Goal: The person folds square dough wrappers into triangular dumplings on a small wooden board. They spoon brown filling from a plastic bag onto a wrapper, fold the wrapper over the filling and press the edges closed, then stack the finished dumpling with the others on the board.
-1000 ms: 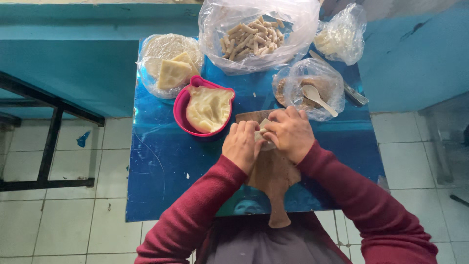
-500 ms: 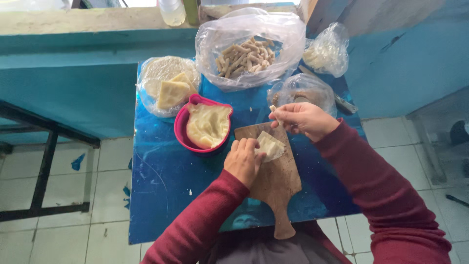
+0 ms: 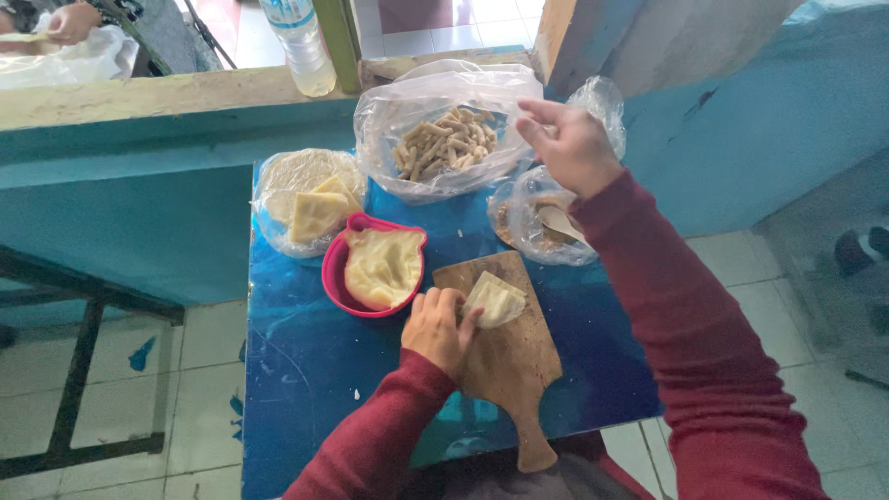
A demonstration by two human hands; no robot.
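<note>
The left hand [image 3: 443, 326] pins a pale wrapper [image 3: 495, 298] on the wooden board [image 3: 505, 352], fingers curled over its edge. The right hand [image 3: 569, 143] hangs open and seemingly empty above the filling bag [image 3: 542, 218]. This looks like the filling step; next calls for a scoop brought back to the wrapper.

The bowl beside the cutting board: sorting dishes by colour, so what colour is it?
Pink, the bowl holding pale dough wrappers, clearest in the head view.

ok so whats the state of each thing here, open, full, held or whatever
left hand: fingers pressed on the dough wrapper
right hand: raised over the bags, fingers loosely spread, holding nothing visible
dough wrapper: lying on the board, partly folded
wooden board: flat on the table, handle toward the person
pink bowl: holds pale wrappers
bag of rolled pieces: open, partly full
bag with spoon: open
bottle: upright on the ledge
</note>
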